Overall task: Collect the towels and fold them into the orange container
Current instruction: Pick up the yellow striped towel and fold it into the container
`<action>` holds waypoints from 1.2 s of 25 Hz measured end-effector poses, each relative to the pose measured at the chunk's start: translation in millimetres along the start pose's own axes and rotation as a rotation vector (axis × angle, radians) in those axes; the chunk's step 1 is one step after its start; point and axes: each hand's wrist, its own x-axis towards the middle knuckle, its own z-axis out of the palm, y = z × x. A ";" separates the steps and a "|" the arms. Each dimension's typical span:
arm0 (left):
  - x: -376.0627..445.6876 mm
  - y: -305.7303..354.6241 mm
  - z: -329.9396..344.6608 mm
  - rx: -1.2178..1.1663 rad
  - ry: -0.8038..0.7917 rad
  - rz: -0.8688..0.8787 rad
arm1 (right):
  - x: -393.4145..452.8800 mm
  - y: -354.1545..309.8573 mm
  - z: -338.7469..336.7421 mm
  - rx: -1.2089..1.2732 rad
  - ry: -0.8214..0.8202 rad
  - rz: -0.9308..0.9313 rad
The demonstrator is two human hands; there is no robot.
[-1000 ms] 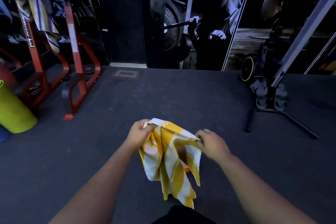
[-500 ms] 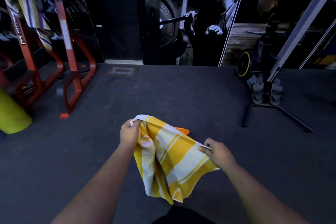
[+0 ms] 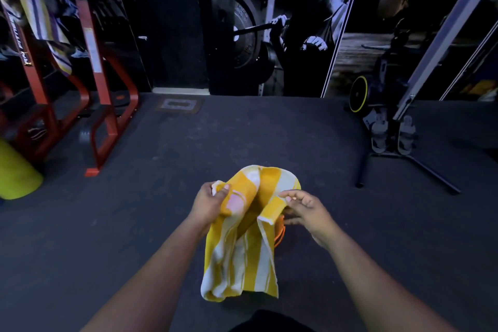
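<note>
**Now the towel is doubled over between the hands**

Half a second ago it was stretched wide. The left hand (image 3: 213,201) and right hand (image 3: 304,210) pinch its corners close together, so a fold is forming. The yellow-and-white striped towel (image 3: 242,250) hangs above the floor (image 3: 134,224), hiding most of the orange container (image 3: 280,234).

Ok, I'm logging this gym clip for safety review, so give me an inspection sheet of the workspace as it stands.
Surface: dark floor, scuffed.
Job's things: yellow towel held up, folded over, lower end hanging; orange container mostly hidden behind it; striped towel draped on the red rack.
Clutter: yellow-green roller at left.
Grippers: left hand grips one towel corner; right hand pinches the other edge.
Cables: nothing seen.
Surroundings: wall mural, machine with black legs at right.
</note>
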 end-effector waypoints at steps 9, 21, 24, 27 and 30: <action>-31.6 12.8 1.6 -0.418 -0.124 -0.042 | 9.6 -3.7 5.1 -0.994 0.200 -0.467; -58.2 20.9 15.9 -0.390 -0.225 -0.035 | 19.3 -35.1 44.8 -0.813 -0.008 -0.378; -59.9 18.4 18.1 -0.404 -0.237 -0.027 | 18.6 -40.2 53.9 -0.632 0.019 -0.374; -63.0 19.5 22.0 -0.455 -0.267 -0.033 | 23.7 -40.5 60.9 -0.633 0.095 -0.336; -67.4 23.2 24.3 -0.515 -0.284 -0.059 | 27.7 -37.8 64.7 -0.707 0.147 -0.280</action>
